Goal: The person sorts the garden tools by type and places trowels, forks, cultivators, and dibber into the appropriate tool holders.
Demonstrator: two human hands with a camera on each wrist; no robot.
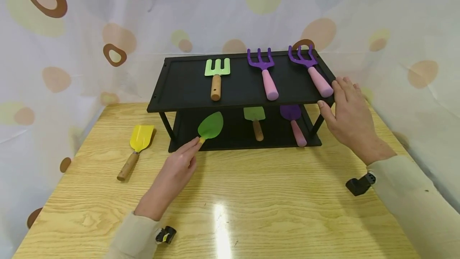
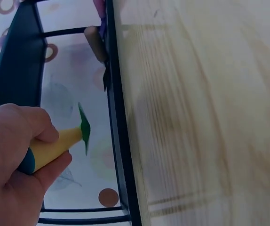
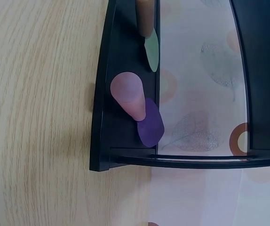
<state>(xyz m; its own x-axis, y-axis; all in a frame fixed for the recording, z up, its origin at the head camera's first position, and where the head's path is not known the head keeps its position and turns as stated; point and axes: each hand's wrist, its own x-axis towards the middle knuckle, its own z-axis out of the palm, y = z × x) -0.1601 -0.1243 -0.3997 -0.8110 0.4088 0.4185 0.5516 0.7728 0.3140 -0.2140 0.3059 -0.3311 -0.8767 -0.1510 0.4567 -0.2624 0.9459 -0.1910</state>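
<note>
My left hand (image 1: 179, 165) grips a toy trowel by its yellow handle (image 2: 57, 147). The trowel's leaf-shaped green blade (image 1: 211, 125) is held at the left front of the lower shelf (image 1: 230, 144) of a black two-tier rack. With fairly straight fingers, my right hand (image 1: 350, 119) rests against the right front corner of the upper shelf (image 1: 183, 87). On the lower shelf lie a green trowel with a wooden handle (image 1: 258, 130) and a purple trowel with a pink handle (image 1: 298, 133). Most of the right hand is outside the right wrist view.
A light green fork (image 1: 216, 77) and two purple rakes with pink handles (image 1: 270, 85) (image 1: 320, 81) lie on the upper shelf. Left of the rack, a yellow shovel (image 1: 141, 138) lies on the wooden table (image 1: 266, 211). A patterned cloth (image 1: 215, 15) hangs behind.
</note>
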